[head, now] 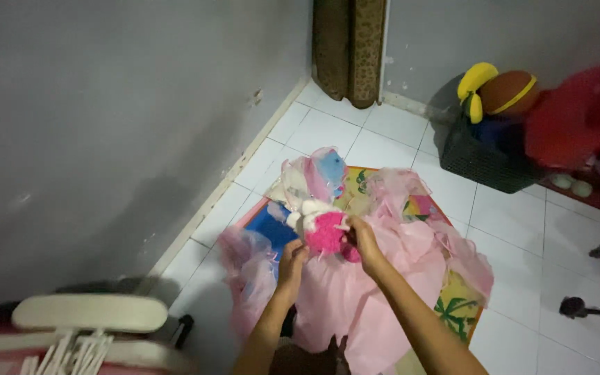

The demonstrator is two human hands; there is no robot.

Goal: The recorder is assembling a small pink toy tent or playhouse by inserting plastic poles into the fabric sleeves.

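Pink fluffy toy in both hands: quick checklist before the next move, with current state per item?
1. Left hand on the bright pink fluffy plush toy: ok, fingers reach its lower left side.
2. Right hand on the toy: ok, fingers close on its right side.
3. Toy lifted off the pale pink gauzy fabric heap: cannot tell, it sits right over the fabric.
4. White plush part joined to the pink toy: cannot tell, they touch but the seam is blurred.
5. Colourful printed floor mat flat under the heap: ok where visible.
6. Dark woven basket of toys apart from the hands: ok.
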